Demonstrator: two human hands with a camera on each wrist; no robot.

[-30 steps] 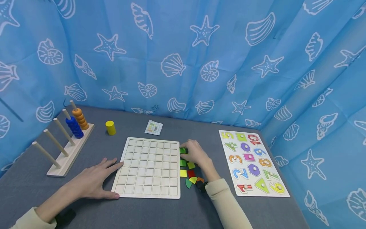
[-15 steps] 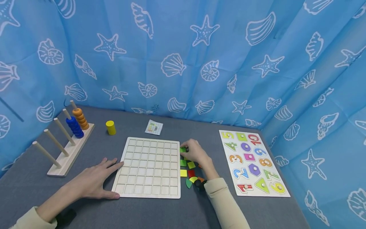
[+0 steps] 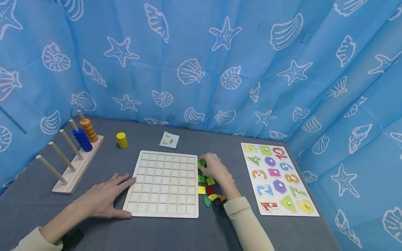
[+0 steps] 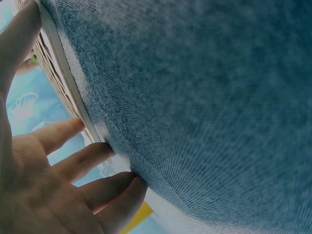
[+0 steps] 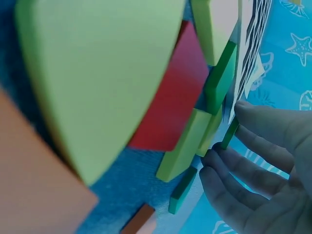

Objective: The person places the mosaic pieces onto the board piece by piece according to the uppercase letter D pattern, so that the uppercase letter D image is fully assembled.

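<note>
A pale wooden grid board (image 3: 163, 184) with square cells lies flat on the grey table. My left hand (image 3: 103, 198) lies at its left side, fingers spread, with thumb and index fingertip against the edge; the left wrist view shows the other fingertips (image 4: 139, 181) on the cloth. At the board's upper right, my right hand (image 3: 215, 169) pinches a thin green tile (image 5: 230, 134) between thumb and fingers. Below that hand lie loose flat tiles: a red one (image 3: 210, 190), a yellow square (image 3: 201, 190), a green quarter-round (image 3: 207, 201) and several more, some hidden under the wrist.
A peg stand (image 3: 78, 164) with blue and orange rings stands at the left, a yellow cylinder (image 3: 121, 140) near it. A small printed card (image 3: 169, 139) lies beyond the board. On the right is a number-and-shape puzzle (image 3: 267, 160). A blue curtain (image 3: 194, 97) hangs behind.
The right hand has stayed by the green tiles at the board's upper right, its fingers shifting slightly. The left hand and the board have not moved.
</note>
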